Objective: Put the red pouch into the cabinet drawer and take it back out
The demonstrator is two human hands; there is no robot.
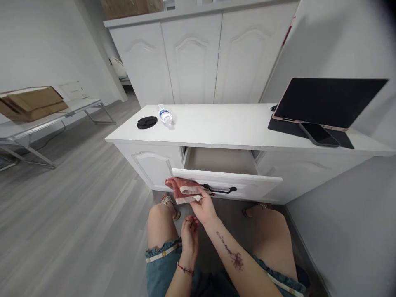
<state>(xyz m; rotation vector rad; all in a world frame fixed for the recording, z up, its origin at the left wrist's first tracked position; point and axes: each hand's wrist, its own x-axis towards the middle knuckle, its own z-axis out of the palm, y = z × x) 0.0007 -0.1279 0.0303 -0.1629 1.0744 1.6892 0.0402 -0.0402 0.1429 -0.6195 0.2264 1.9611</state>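
Observation:
My right hand (204, 207) is closed on a folded reddish-pink towel (179, 186) with white edging. The towel is in front of the left part of a white drawer front (253, 181), beside its black handle (220, 189). The drawer is pulled out from the white cabinet, and its pale bottom (221, 160) shows. Below and left of the towel, my left hand (189, 232) is raised with its fingers curled in, and nothing shows in it.
On the white cabinet top (216, 123) are a clear plastic bottle (165, 115) lying down, a black round item (147, 122), a dark-screened device (328, 101) and a phone (319, 134). A cardboard box (34, 103) sits on a folding table to the left.

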